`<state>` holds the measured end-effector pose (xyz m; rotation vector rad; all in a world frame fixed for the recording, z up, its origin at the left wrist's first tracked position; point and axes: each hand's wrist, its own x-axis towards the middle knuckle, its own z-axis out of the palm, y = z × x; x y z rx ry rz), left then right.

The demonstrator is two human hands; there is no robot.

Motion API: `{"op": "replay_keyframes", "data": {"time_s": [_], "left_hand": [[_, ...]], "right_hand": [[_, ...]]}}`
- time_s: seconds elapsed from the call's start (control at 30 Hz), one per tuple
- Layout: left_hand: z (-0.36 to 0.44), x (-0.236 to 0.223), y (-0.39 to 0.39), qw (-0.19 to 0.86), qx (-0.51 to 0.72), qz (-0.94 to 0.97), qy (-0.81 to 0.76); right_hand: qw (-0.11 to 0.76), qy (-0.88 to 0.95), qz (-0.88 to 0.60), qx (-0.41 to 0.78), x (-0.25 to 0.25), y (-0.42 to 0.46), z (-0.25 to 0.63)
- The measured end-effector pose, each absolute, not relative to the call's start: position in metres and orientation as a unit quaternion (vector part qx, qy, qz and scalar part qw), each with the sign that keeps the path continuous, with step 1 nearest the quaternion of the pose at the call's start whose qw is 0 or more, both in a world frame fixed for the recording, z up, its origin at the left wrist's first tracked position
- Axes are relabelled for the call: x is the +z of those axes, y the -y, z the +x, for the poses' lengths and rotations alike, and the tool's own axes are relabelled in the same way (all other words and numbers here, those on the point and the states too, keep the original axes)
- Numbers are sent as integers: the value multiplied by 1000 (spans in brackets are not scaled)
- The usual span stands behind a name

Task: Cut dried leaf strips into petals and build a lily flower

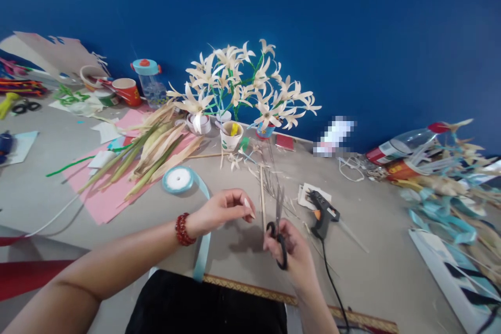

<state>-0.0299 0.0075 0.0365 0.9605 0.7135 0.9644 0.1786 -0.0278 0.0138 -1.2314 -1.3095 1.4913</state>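
My left hand, with a red bead bracelet at the wrist, is closed in a pinch above the table. Between its fingertips shows a small pale petal-like piece. In my right hand is a pair of scissors with black handles, blades pointing up and away from me. The two hands are apart. A thin wooden stick lies between them on the table. Left of my left hand sits a roll of light blue ribbon; its loose end runs under my wrist to the table's front edge.
Pale handmade flowers stand in cups by the blue wall. Corn husks lie on pink paper. A hot glue gun rests to the right, its cord trailing forward. Further right are a plastic bottle and ribbon scraps.
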Motion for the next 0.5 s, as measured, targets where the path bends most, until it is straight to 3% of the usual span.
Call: {"op": "replay_keyframes", "data": {"time_s": [0.23,0.5], "left_hand": [[-29,30,-6,689,395,494,-353],[-23,22,-3,681,433,477,-348]], "right_hand": [[450,509,-482,554,26,14,153],[502,443,-491,557,12,17,139]]}}
